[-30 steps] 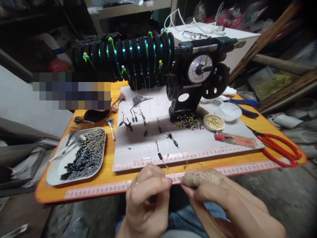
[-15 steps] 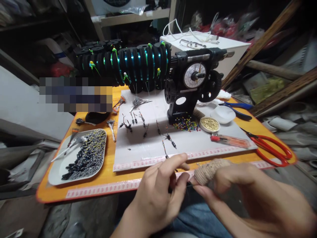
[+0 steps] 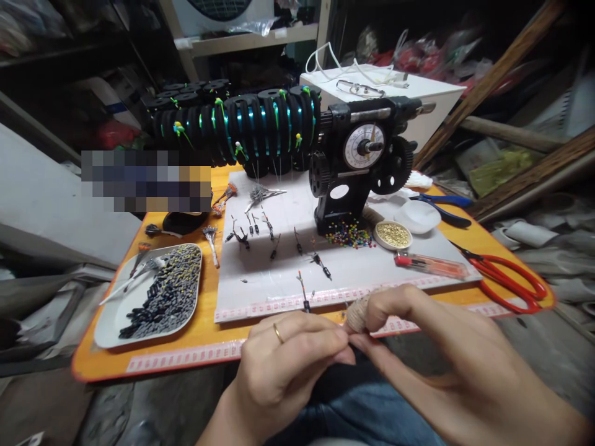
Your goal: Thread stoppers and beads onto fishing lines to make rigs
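My left hand (image 3: 292,356) is closed in a pinch at the near edge of the board, a gold ring on one finger. My right hand (image 3: 432,353) is also pinched, its fingertips meeting the left ones. Beige wrapping (image 3: 357,314) covers the end of its index finger. What the fingertips hold is hidden or too small to make out. Just beyond them, a small black piece with a thin orange-tipped stem (image 3: 305,305) lies at the board's edge. Several similar pieces (image 3: 273,253) are spread over the white board (image 3: 260,288), with fine threads among them.
A white tray (image 3: 105,322) of small grey and black pieces stands left. Behind the board is a black geared winder (image 3: 341,204) with a dial and black spools (image 3: 251,130). Coloured pins (image 3: 351,235), a gold-filled dish (image 3: 393,236), a cutter (image 3: 432,265), red scissors (image 3: 511,279) and blue pliers (image 3: 446,201) lie right.
My right hand has shifted left, and its fingertips now meet my left hand's. My left fingers have closed down. An orange-tipped piece by the left fingers now shows at the board's edge.
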`<action>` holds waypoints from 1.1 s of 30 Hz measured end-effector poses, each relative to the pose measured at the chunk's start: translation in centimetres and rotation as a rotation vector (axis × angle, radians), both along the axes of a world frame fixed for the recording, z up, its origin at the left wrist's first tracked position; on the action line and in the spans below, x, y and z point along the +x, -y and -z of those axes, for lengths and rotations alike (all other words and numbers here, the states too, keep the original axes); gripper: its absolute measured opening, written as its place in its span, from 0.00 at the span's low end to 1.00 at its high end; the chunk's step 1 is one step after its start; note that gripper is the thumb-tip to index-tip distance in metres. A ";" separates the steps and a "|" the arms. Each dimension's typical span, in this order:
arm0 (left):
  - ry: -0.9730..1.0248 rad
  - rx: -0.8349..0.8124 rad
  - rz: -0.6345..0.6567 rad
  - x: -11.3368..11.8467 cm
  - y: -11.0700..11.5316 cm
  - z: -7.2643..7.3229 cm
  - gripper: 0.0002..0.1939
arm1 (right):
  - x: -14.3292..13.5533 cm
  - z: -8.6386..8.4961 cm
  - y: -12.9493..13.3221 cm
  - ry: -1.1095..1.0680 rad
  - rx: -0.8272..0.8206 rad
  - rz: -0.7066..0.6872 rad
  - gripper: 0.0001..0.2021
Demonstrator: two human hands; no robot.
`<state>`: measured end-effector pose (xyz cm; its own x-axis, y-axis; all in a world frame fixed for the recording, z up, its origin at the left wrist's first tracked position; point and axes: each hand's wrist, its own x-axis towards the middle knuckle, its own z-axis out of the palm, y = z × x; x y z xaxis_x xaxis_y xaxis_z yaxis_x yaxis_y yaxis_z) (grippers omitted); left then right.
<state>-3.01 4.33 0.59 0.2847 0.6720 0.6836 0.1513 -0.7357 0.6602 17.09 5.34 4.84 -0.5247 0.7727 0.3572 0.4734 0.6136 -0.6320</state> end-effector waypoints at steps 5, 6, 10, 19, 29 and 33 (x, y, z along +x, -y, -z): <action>0.144 -0.085 -0.038 0.6 0.6 0.8 0.07 | -0.3 0.0 0.4 0.020 0.152 -0.012 0.12; 0.166 -0.110 -0.045 0.8 0.7 1.0 0.07 | -0.3 0.0 0.5 0.023 0.175 -0.019 0.12; 0.224 -0.252 -0.023 1.1 1.3 1.5 0.05 | -0.3 -0.2 0.8 0.011 0.179 -0.019 0.12; -0.103 -0.012 -0.059 0.4 0.3 -0.1 0.15 | 0.1 -0.3 0.3 -0.013 0.065 -0.005 0.13; 0.092 -0.245 -0.207 0.2 1.4 -0.2 0.09 | -1.7 1.8 0.5 -0.559 -0.323 0.070 0.15; 0.170 -0.378 -0.253 0.2 1.9 -0.3 0.09 | -2.7 2.8 0.2 -0.734 -0.140 0.087 0.19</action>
